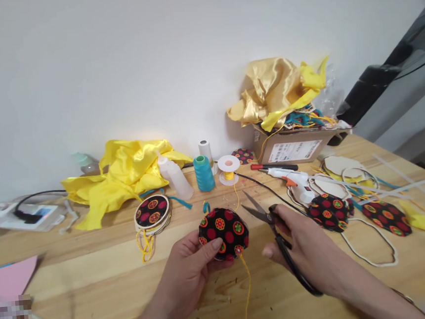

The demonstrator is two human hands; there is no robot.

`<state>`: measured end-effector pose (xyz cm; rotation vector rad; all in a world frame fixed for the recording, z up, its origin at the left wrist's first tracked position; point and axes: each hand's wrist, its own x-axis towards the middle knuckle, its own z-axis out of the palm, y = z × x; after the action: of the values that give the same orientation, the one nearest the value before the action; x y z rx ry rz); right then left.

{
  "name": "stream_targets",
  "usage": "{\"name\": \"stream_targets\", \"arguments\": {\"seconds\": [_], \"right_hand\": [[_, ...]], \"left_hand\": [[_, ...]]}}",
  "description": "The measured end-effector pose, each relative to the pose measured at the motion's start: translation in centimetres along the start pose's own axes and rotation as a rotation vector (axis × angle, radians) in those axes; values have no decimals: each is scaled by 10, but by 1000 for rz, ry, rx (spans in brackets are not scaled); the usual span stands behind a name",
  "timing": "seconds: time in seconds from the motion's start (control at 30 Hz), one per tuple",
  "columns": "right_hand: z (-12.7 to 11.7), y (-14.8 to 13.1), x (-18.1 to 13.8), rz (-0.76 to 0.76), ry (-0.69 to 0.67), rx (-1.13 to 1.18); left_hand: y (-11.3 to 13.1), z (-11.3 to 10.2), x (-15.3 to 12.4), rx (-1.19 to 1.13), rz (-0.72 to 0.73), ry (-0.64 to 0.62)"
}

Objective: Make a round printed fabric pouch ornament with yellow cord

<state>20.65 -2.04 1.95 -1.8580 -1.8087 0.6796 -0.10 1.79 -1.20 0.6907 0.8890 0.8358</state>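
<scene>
Pinched in my left hand [197, 262] is a round black fabric disc [224, 230] with red dots and bright flowers. A yellow cord [248, 285] hangs from its lower right edge, and a small teal loop stands at its top. My right hand [305, 245] grips black-handled scissors [285, 252]; their blades are parted and point up and left, just right of the disc and apart from it. Behind the disc stands a white spool [229, 163] with yellow cord, its loose end trailing down toward the disc.
Yellow satin [124, 172], a squeeze bottle [177, 177] and a teal thread cone [204, 174] line the back. A stacked hoop piece [152, 212] lies left. At right are a glue gun [292, 180], patterned discs [329, 212], wooden outlines and a cardboard box [289, 145] heaped with fabric.
</scene>
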Motion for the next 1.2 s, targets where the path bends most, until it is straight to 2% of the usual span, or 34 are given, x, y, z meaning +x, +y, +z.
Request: {"name": "stream_targets", "arguments": {"seconds": [0.13, 0.33, 0.6, 1.2], "right_hand": [[5, -5, -5, -15, 108, -220], [15, -9, -6, -63, 169, -326], [20, -8, -8, -98, 246, -389], [23, -6, -7, -110, 251, -376]], "left_hand": [[-2, -1, 0, 32, 26, -10], [-3, -1, 1, 45, 27, -25], [-2, -1, 0, 59, 40, -22], [-1, 2, -2, 42, 38, -29]]}}
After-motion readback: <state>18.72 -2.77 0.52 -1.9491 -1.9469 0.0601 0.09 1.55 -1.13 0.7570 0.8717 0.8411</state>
